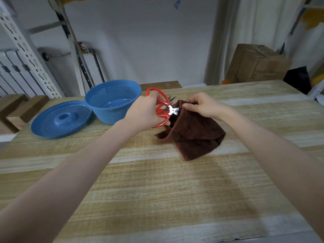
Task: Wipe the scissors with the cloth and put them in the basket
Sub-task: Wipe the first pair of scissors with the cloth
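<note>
Gripping the red handles of the scissors (164, 106), the left hand (146, 114) holds them above the table (157, 190). The right hand (203, 106) pinches the brown cloth (194, 135) over the blades. The blue basket (112, 103) stands just left.

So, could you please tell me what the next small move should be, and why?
Probably slide the cloth along the blades with the right hand while the left hand holds the scissors steady. The left grips the red handles, the right pinches the cloth over the blades, so wiping seems unfinished; the open basket stands to their left.
</note>
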`<state>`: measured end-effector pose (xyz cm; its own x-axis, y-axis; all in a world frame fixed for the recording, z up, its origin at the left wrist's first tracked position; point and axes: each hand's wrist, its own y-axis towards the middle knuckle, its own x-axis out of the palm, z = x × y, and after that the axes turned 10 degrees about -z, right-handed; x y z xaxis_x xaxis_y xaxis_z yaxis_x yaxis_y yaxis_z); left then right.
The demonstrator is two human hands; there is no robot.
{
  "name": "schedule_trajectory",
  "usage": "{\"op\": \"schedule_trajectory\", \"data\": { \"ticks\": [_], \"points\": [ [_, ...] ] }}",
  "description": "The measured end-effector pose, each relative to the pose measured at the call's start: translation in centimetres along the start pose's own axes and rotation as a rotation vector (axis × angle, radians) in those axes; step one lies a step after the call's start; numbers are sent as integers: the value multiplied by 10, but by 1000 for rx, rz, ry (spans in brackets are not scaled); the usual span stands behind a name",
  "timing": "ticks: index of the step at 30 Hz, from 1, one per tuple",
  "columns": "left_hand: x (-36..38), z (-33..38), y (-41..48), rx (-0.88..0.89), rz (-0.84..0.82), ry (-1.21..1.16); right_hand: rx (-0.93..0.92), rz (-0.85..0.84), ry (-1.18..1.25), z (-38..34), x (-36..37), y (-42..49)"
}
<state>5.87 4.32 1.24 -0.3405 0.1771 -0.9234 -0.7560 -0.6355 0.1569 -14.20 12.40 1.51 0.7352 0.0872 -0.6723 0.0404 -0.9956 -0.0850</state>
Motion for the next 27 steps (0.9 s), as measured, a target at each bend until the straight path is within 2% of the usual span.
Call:
{"op": "schedule_trajectory", "data": {
  "ticks": [9,15,20,23,27],
  "points": [
    [0,4,3,8,33,25,-68,-6,-53,0,9,5],
    [-3,-1,2,7,28,-25,-4,17,35,16,-2,1],
    [-9,-4,-5,-36,87,-83,35,261,365,41,-6,-8],
    [-5,-6,-4,-109,205,-99,33,383,636,38,9,-2],
    [-4,-5,-1,-129,305,-90,-49,335,1037,22,14,5]
  ]
}}
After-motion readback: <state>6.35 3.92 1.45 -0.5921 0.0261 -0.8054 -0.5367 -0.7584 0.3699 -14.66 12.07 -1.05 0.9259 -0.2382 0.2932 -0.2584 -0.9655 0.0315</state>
